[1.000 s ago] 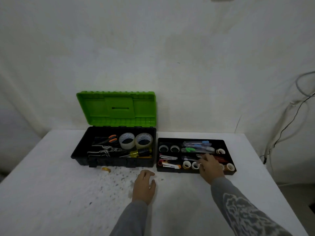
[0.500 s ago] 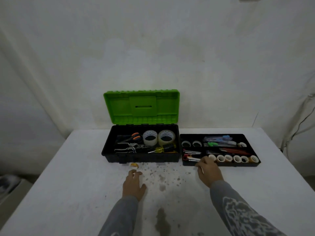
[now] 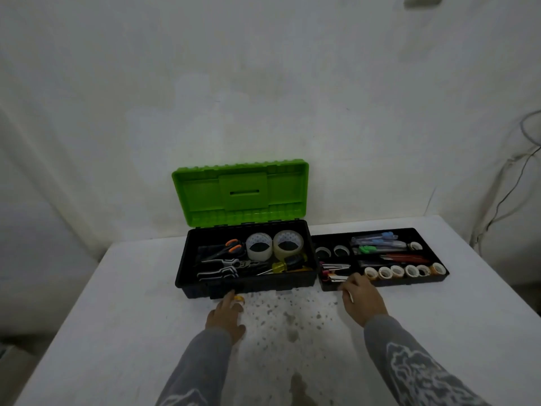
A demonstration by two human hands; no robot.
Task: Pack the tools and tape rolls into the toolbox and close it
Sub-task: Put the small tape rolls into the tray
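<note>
here, two big tape rolls (image 3: 258, 247) (image 3: 287, 244), one toolbox (image 3: 248, 284)

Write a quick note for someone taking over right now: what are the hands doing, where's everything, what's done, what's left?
Left hand: open, fingertips by a small yellow piece on the table in front of the toolbox.
Right hand: at the front left rim of the tray; grip unclear.
Done: scissors, pliers, screwdriver and two big tape rolls lie in the toolbox; the tray beside it holds small rolls and small tools.
Left: probably pack the yellow piece, set the tray in, shut the green lid.
</note>
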